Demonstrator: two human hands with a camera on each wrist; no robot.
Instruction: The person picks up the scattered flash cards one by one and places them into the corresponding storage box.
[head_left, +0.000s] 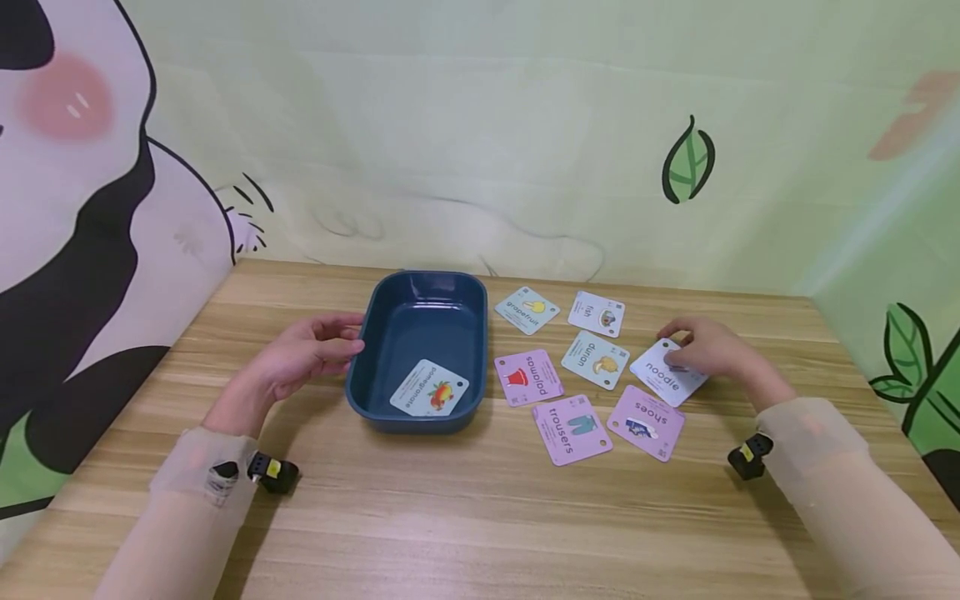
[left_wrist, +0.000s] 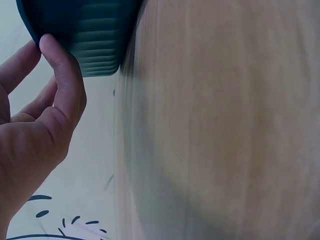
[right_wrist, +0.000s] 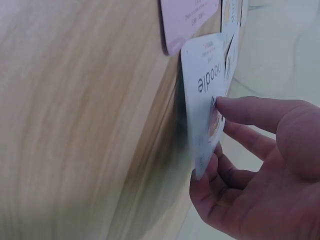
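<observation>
My left hand (head_left: 311,354) pinches the left rim of a deep dark-blue tray (head_left: 427,329), thumb outside the wall in the left wrist view. A pomegranate card (head_left: 430,389) lies inside at the tray's near end. Right of the tray, my right hand (head_left: 708,346) grips the white "noodle" card (head_left: 660,379) by its right side. In the right wrist view the thumb lies on the card's printed face, with fingertips beneath its edge; that edge is tilted up off the table. The noodle picture is partly hidden by the thumb.
Between tray and right hand lie grapefruit (head_left: 527,310), fish (head_left: 596,314), durian (head_left: 595,360), pajamas (head_left: 528,377), trousers (head_left: 572,430) and shoes (head_left: 646,422) cards. They rest on a wooden table (head_left: 465,525). A printed cloth (head_left: 450,125) hangs behind it.
</observation>
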